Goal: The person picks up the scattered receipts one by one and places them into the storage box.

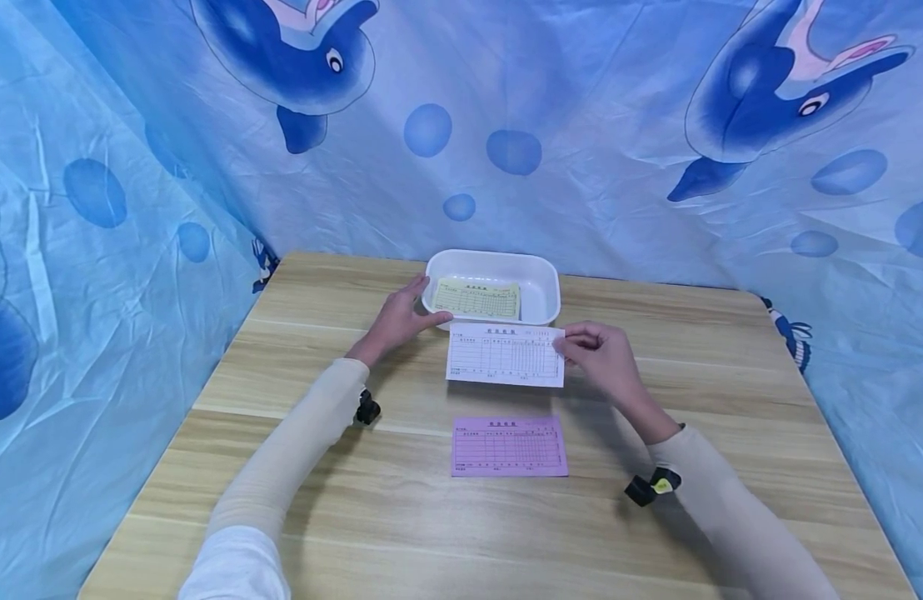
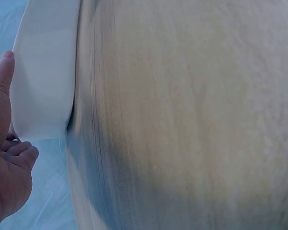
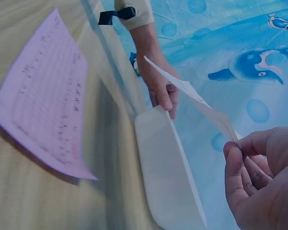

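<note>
In the head view my right hand point(image 1: 602, 357) pinches the right edge of a white printed form slip point(image 1: 499, 354) between thumb and fingertips. The slip hangs in the air just in front of a white plastic tub point(image 1: 547, 287). In the right wrist view the slip point(image 3: 201, 103) appears edge-on, slightly bent. My left hand point(image 1: 400, 318) grips the tub's left end, its thumb at the front rim and its other fingers round the side. A pale yellow form slip point(image 1: 476, 298) lies inside the tub, towards the left. On the table nearer me lies a purple form slip point(image 1: 510, 447).
The wooden table point(image 1: 401, 517) carries the tub near its back edge. Behind it hangs a blue curtain point(image 1: 596, 225) with dolphin prints. Dark tassel-like pieces point(image 1: 787, 333) show at the table's sides. Each wrist wears a small black camera point(image 1: 367, 408).
</note>
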`<act>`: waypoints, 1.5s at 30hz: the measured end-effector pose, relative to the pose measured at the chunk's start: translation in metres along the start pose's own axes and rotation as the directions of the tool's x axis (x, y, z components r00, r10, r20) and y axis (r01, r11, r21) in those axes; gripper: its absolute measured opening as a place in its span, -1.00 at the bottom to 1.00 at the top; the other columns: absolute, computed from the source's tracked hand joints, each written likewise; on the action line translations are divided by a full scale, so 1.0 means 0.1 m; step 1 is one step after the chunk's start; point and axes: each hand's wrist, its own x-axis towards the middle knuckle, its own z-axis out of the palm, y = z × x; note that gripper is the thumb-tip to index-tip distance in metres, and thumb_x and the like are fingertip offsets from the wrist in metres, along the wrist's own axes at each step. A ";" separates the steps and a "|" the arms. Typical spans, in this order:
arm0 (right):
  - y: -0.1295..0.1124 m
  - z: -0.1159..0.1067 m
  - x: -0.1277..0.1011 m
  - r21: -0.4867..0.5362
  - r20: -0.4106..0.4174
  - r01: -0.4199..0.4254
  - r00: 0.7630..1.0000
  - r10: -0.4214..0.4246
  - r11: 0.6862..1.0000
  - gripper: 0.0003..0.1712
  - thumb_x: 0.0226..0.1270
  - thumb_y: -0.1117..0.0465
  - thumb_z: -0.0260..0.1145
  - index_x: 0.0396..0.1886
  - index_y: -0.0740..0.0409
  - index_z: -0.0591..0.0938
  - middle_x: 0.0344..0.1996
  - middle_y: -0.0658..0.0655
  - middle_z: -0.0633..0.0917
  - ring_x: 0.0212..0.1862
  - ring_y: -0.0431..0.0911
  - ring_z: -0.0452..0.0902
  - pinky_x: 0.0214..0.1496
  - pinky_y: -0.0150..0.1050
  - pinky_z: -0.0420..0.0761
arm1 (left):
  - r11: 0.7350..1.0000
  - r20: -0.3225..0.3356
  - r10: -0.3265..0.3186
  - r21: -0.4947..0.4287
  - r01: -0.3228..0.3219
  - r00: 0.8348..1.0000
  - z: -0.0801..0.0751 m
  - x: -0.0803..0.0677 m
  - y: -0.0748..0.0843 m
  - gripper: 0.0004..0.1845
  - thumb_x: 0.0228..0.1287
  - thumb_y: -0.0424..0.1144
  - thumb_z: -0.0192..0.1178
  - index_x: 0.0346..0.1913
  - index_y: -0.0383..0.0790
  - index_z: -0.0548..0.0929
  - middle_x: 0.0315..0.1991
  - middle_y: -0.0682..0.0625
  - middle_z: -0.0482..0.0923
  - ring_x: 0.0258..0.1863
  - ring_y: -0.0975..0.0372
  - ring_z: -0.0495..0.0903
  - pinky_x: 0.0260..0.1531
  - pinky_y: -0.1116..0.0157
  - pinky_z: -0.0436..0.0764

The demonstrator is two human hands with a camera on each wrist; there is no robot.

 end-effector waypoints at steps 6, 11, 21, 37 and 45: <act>-0.10 -0.03 0.14 0.075 -0.023 -0.015 1.000 0.017 0.997 -0.67 0.37 0.23 0.44 -0.02 0.41 0.70 -0.23 0.19 0.81 -0.30 -0.22 0.74 -0.16 -0.20 0.80 | 1.000 0.001 -0.015 0.004 0.015 1.000 0.01 0.01 0.02 0.05 0.20 0.02 0.50 0.54 -0.46 0.16 0.60 -0.33 0.04 0.59 -0.10 0.05 0.57 0.04 0.13; -0.17 -0.05 0.25 0.094 -0.040 -0.007 0.999 0.011 0.996 -0.63 0.38 0.17 0.44 0.03 0.37 0.70 -0.18 0.14 0.79 -0.23 -0.21 0.73 -0.12 -0.28 0.78 | 1.000 -0.002 -0.022 0.004 0.023 1.000 0.01 0.02 0.01 0.03 0.22 -0.03 0.50 0.54 -0.46 0.16 0.60 -0.33 0.04 0.58 -0.10 0.07 0.55 0.03 0.19; -0.28 -0.06 0.52 0.107 -0.093 0.017 0.996 -0.007 0.994 -0.60 0.40 0.13 0.43 0.06 0.34 0.71 -0.15 0.14 0.75 -0.19 -0.21 0.70 -0.12 -0.36 0.76 | 1.000 0.004 -0.014 0.005 0.013 1.000 0.02 0.01 -0.01 0.01 0.24 -0.04 0.48 0.55 -0.45 0.15 0.60 -0.33 0.03 0.58 -0.09 0.07 0.52 0.00 0.24; -0.36 0.04 0.97 0.149 -0.165 -0.012 0.986 0.037 0.989 -0.62 0.37 0.15 0.45 0.06 0.31 0.71 -0.14 0.14 0.79 -0.24 -0.23 0.72 -0.15 -0.37 0.76 | 1.000 0.001 0.006 -0.014 -0.006 1.000 0.01 0.00 -0.02 0.14 0.15 0.15 0.50 0.55 -0.45 0.15 0.59 -0.32 0.05 0.60 -0.05 0.05 0.56 0.04 0.17; -0.24 0.16 1.17 0.090 -0.187 -0.049 0.980 0.066 0.995 -0.69 0.39 0.19 0.43 0.01 0.30 0.74 -0.14 0.23 0.79 -0.31 -0.23 0.69 -0.07 -0.21 0.78 | 1.000 -0.010 0.020 -0.004 -0.020 1.000 0.01 0.01 -0.03 0.12 0.15 0.14 0.49 0.54 -0.47 0.17 0.58 -0.35 0.07 0.59 -0.07 0.07 0.56 0.04 0.17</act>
